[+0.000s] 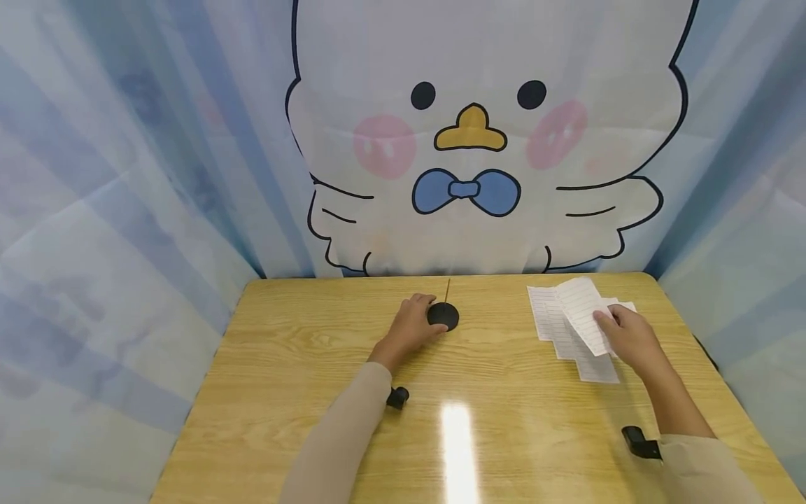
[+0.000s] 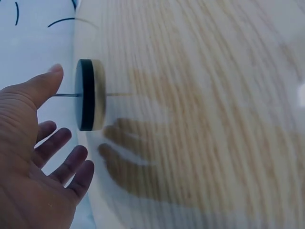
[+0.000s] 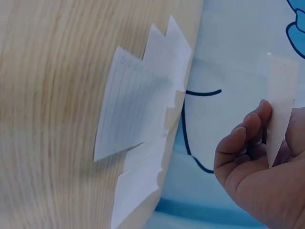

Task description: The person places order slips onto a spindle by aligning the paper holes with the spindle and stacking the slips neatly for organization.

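Note:
In the head view a spike paper holder stands on the table, with a round black base (image 1: 443, 317) and a thin upright spike (image 1: 448, 290). My left hand (image 1: 414, 325) is beside the base, thumb and fingers spread around its left side; the left wrist view shows the thumb (image 2: 45, 86) apart from the base (image 2: 86, 95). On the right, my right hand (image 1: 630, 339) pinches a lined paper slip (image 1: 582, 311) between thumb and fingers. This slip (image 3: 282, 90) is raised over several other lined slips (image 3: 128, 100) that lie overlapping on the table.
The wooden table (image 1: 302, 378) ends at a cartoon-printed curtain (image 1: 472, 245) behind, with blue and white curtains (image 1: 113, 210) at the sides. Black wrist camera mounts (image 1: 641, 443) stick out below both wrists. A bright light reflection lies on the table's front middle.

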Tool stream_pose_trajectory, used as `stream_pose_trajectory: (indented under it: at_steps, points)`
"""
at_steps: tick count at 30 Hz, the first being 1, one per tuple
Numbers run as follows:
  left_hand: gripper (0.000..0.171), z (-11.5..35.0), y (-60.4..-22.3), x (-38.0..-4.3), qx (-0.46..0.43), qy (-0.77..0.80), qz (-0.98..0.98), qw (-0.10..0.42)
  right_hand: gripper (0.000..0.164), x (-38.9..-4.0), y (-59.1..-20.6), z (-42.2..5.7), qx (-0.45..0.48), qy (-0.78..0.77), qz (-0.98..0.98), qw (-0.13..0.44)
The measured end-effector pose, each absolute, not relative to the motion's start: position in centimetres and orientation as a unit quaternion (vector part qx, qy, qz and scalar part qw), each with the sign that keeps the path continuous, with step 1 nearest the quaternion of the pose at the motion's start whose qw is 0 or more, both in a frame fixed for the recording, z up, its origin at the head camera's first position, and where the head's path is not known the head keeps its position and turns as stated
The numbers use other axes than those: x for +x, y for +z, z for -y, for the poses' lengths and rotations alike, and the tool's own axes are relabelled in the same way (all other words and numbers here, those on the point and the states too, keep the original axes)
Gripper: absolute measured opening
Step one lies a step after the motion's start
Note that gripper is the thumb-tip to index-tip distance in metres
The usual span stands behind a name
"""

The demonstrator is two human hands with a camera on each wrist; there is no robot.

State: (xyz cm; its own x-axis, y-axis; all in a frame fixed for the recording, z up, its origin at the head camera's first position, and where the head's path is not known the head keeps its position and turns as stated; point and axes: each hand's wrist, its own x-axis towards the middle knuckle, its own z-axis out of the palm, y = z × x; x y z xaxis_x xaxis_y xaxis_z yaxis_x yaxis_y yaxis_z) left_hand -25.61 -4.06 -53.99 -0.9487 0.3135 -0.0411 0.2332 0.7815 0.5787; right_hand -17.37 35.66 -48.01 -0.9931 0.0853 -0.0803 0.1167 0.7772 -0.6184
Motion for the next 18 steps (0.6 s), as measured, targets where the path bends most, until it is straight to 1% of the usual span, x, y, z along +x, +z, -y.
stream_pose_trajectory:
  at_steps: [7,12,18]
  points:
    - [0.069,5.0,-52.2,-25.4,0.165,0.351,-0.920,0.057,0.051,-17.8,-47.4,-33.7,0.040,-0.341,-0.939,0.023]
    - [0.055,5.7,-50.5,-25.5,0.162,0.395,-0.903,0.041,0.048,-18.4,-47.1,-32.0,0.027,-0.351,-0.936,0.016]
    - [0.043,6.0,-48.6,-25.3,0.174,0.410,-0.895,0.013,0.046,-19.1,-46.3,-30.3,0.017,-0.360,-0.933,0.015]
